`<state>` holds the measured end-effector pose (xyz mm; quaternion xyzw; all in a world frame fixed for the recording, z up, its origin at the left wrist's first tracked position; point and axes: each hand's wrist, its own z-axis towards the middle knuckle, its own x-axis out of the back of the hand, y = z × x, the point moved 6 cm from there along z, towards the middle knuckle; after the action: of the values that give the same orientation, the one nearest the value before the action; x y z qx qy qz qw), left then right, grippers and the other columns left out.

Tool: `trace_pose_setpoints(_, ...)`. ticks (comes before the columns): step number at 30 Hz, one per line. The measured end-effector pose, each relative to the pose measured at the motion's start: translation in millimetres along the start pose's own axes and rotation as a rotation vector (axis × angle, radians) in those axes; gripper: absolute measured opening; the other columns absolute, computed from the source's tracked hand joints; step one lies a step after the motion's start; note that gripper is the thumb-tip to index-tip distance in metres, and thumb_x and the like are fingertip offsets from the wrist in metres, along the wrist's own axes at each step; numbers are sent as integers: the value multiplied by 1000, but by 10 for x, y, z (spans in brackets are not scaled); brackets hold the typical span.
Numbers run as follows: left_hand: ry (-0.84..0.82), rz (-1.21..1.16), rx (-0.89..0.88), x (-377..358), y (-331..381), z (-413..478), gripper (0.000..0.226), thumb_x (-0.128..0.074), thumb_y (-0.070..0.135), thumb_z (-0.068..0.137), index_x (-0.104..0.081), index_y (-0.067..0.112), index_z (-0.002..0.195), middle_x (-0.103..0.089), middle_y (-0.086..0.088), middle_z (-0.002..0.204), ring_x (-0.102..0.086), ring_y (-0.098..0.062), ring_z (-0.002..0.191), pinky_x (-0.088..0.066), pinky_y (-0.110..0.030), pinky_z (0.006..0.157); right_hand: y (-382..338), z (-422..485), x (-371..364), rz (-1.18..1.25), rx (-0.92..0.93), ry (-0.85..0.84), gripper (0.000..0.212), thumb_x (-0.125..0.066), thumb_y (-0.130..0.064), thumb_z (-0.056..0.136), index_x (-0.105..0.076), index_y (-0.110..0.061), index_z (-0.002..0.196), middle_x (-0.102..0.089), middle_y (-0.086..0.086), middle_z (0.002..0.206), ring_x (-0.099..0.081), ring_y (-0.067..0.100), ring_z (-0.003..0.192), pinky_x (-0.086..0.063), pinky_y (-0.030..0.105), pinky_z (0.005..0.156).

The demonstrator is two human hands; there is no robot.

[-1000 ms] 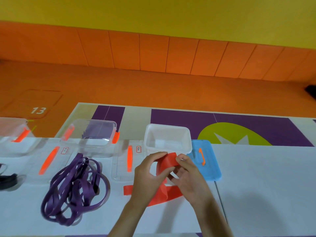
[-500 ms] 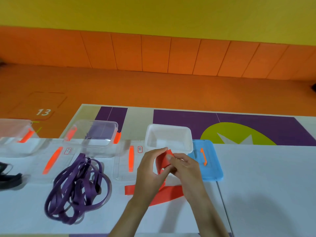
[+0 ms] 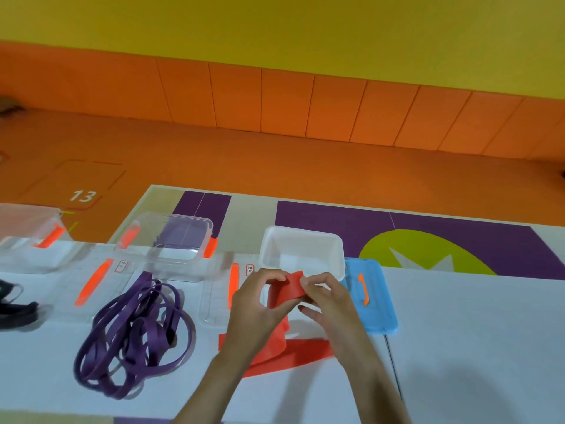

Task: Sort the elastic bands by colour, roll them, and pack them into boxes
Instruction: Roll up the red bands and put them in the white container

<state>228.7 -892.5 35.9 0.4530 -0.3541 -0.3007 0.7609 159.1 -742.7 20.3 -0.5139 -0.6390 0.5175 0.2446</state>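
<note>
- Two hands busy with one wide flat red elastic band, held just above the white desk and right in front of the open white plastic box.
- Left hand: fingers curled over the band's raised end, thumb underneath, pinching it.
- Right hand: fingertips closed on the same end from the other side, also pinching; lower fingers loosely bent, nothing else held.
- Rest of the band trailing down between the wrists and lying flat on the desk toward the near edge.
- Step in hand, by the look of it: rolling, barely begun, with only a first fold or turn made at the top and most of the length unrolled.
- Next move likely to call for turning the pinched end over itself, feeding slack up from the desk and keeping the edges aligned for an even coil; then a short reach forward into the white box.
- Worth minding: springy flat rubber, apt to unwind if the pinch loosens.
- Elsewhere: tangled heap of narrow purple elastic bands left of the hands, unrolled; clear plastic box with orange clips behind it; sky-blue plastic lid with an orange handle just right of the white box; dark band at the far left edge.
</note>
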Motion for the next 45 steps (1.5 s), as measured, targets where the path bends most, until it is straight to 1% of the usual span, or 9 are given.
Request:
trace_pose_setpoints(6, 21, -24, -23, -3, 75, 6, 40, -86, 48, 78, -66, 45, 113, -72, 23, 115, -68, -7, 114, -49, -12, 95, -61, 34, 2, 155, 9, 1, 33, -97, -27, 68, -74, -19, 90, -76, 16, 88, -72, 23, 79, -62, 29, 80)
trace_pose_setpoints(12, -17, -263, -38, 58, 101, 49, 45, -96, 35, 75, -72, 37, 113, -77, 9, 123, -70, -19, 123, -55, -28, 103, 113, 3, -183, 553, -173, -199, 49, -104, -25, 62, -77, -12, 102, -73, 11, 103, -72, 23, 94, -63, 34, 84)
trace_pose_setpoints(15, -39, -302, -35, 100, 81, 101, 56, -98, 29, 73, -68, 34, 120, -74, 7, 124, -70, -23, 123, -57, -26, 99, 192, -11, -226, 667, -251, -212, 49, -100, -15, 69, -79, -7, 112, -74, 16, 112, -76, 26, 100, -64, 36, 83)
trace_pose_setpoints(18, -34, -168, -67, 107, 60, 131, 54, -96, 33, 74, -66, 41, 118, -71, 13, 120, -70, -16, 118, -56, -19, 95, 118, 31, -142, 435, -134, -117, 24, -86, -21, 84, -80, -10, 105, -74, 15, 108, -75, 24, 97, -63, 36, 89)
trace_pose_setpoints(22, -12, -65, -99, 27, 114, 75, 48, -90, 39, 80, -65, 49, 118, -71, 21, 120, -69, -7, 117, -51, -11, 94, -78, 25, -46, 18, 69, 44, 42, -90, -43, 67, -83, -15, 98, -80, 12, 101, -77, 23, 93, -61, 27, 83)
trace_pose_setpoints(29, 2, 107, -129, -1, 109, 36, 43, -81, 39, 87, -63, 48, 125, -66, 30, 124, -63, 1, 120, -43, -6, 98, -141, 0, -93, -161, 179, 88, 38, -89, -48, 60, -83, -35, 96, -83, -1, 95, -80, 17, 90, -64, 29, 83)
trace_pose_setpoints(34, -34, 225, -193, -4, 142, 84, 43, -74, 40, 88, -62, 40, 129, -64, 26, 126, -58, -1, 122, -44, -13, 102, -83, -55, -151, -36, 149, 94, 37, -92, -41, 63, -83, -26, 95, -81, 12, 87, -79, 21, 82, -62, 26, 74)
trace_pose_setpoints(38, -126, 125, -118, -15, 84, 51, 54, -80, 46, 87, -57, 45, 137, -62, 31, 134, -59, 2, 128, -43, -9, 103, -23, -26, -66, 98, 78, 135, 40, -94, -19, 75, -72, -15, 108, -76, 25, 87, -76, 28, 74, -64, 33, 74)
trace_pose_setpoints(45, -119, 154, -74, -94, 96, 32, 49, -78, 46, 86, -55, 47, 130, -57, 44, 129, -58, 15, 120, -40, -3, 101, -27, -2, 0, 41, 57, 93, 28, -87, -39, 69, -79, -28, 93, -82, 12, 94, -80, 23, 86, -63, 28, 76)
